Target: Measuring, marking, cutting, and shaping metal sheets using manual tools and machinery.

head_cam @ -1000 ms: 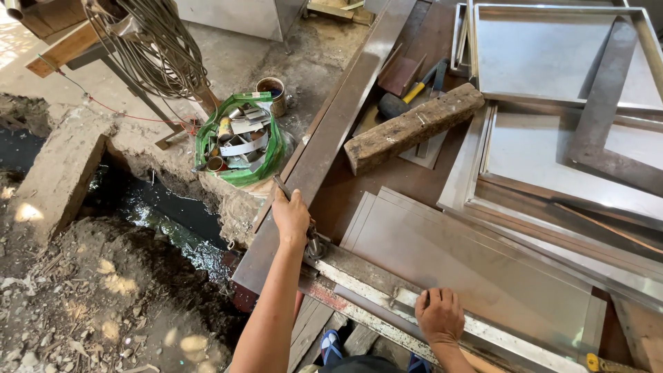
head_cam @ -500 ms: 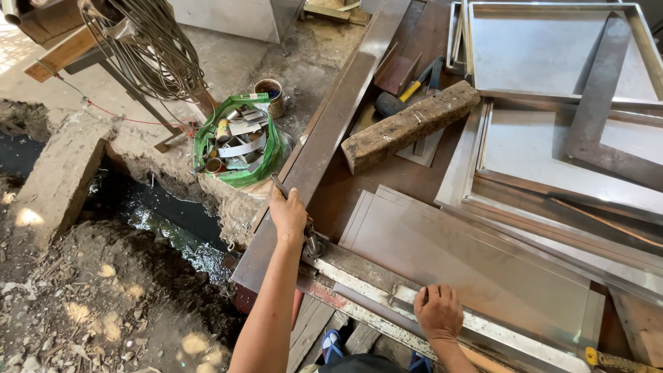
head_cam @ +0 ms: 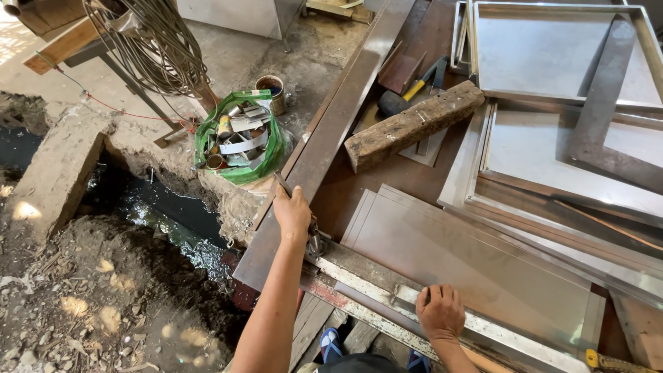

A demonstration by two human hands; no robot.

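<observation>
Metal sheet point(head_cam: 476, 269) lies flat on the bench point(head_cam: 359, 186), near edge under a long steel bar point(head_cam: 387, 293). Right hand point(head_cam: 440, 312) presses down on the bar, fingers curled over it, w/ palm flat-ish. Left hand point(head_cam: 293, 214) is closed round a small clamp point(head_cam: 314, 243) at the bar's left end, by the bench's rusty edge rail point(head_cam: 331, 131). Further back: wooden block point(head_cam: 412, 126), hammer point(head_cam: 407, 93), steel trays point(head_cam: 552, 55). Off the bench, green basket of scrap point(head_cam: 238, 138) beside a muddy ditch point(head_cam: 166, 217).
</observation>
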